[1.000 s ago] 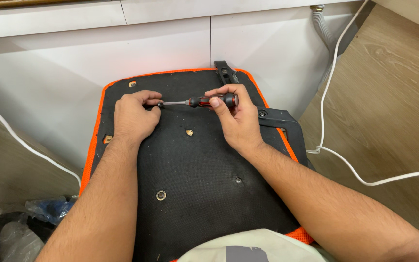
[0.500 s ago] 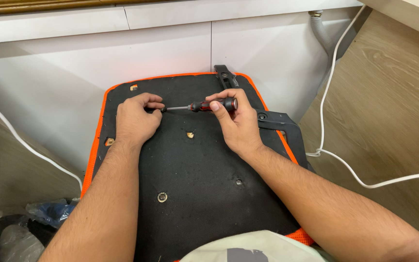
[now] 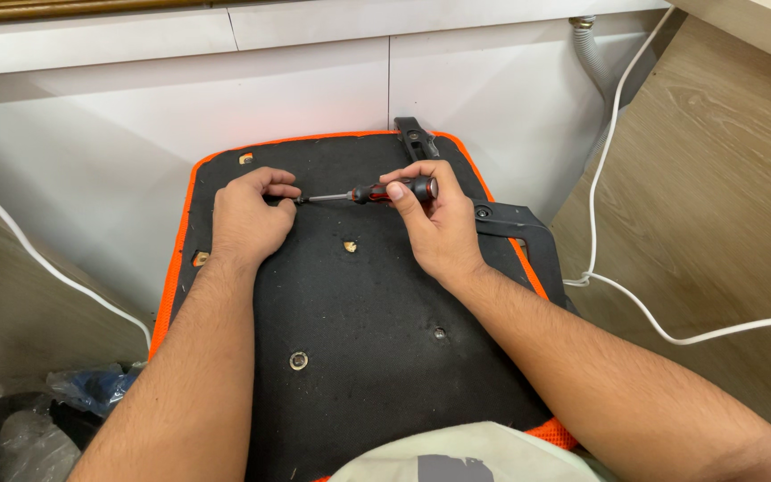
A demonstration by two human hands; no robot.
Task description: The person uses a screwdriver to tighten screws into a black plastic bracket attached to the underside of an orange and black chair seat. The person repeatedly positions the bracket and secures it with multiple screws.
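Observation:
A black fabric-covered panel with an orange edge [image 3: 359, 357], like the underside of a chair seat, lies in front of me. My right hand [image 3: 435, 223] grips a red-and-black screwdriver [image 3: 385, 191], held flat with its tip pointing left. My left hand [image 3: 247, 219] rests curled on the panel, fingertips pinching something small at the screwdriver's tip; what it is stays hidden. Metal inserts show in the fabric at the middle [image 3: 350, 245] and lower down [image 3: 298, 361].
A black plastic bracket [image 3: 515, 223] sits at the panel's right edge. White panels stand behind. A white cable [image 3: 617, 295] runs over the wooden floor on the right. Plastic bags [image 3: 91, 388] lie at lower left.
Both hands and the screwdriver stay at the same spot on the panel; only a slight shift of the view and a small turn of the right-hand fingers on the handle.

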